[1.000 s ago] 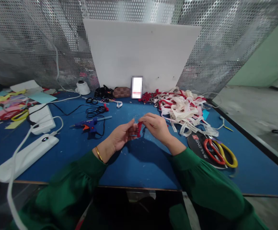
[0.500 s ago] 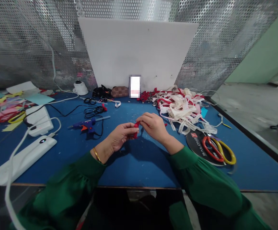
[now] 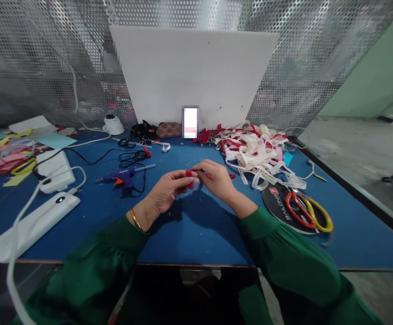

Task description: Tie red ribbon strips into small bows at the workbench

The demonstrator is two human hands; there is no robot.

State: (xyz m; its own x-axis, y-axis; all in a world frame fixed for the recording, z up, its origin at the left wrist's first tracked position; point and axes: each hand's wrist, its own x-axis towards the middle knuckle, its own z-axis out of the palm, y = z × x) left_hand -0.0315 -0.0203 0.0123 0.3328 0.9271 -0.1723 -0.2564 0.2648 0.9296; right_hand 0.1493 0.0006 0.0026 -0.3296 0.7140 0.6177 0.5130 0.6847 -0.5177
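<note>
Over the middle of the blue table, my left hand [image 3: 174,188] pinches a small piece of red ribbon [image 3: 189,173] between thumb and fingers. My right hand [image 3: 216,178] meets it from the other side, its fingertips closed on the ribbon's right part. A bit of red also shows by the right fingers. The fingers cover most of the ribbon, so its full shape is hidden. Left of my hands lies a blue glue gun [image 3: 123,178] with an orange trigger and a clear glue stick in its back.
A heap of white and red ribbons [image 3: 254,151] lies back right. Scissors [image 3: 300,210] with red and yellow handles rest on a black disc [image 3: 275,204]. A white power strip [image 3: 35,224] with cables stands left, and a lit phone [image 3: 190,123] leans on the white board [image 3: 196,72].
The red ribbon has turned from upright to folded over the left fingertips. My right fingers have shifted slightly down and closer to the left ones.
</note>
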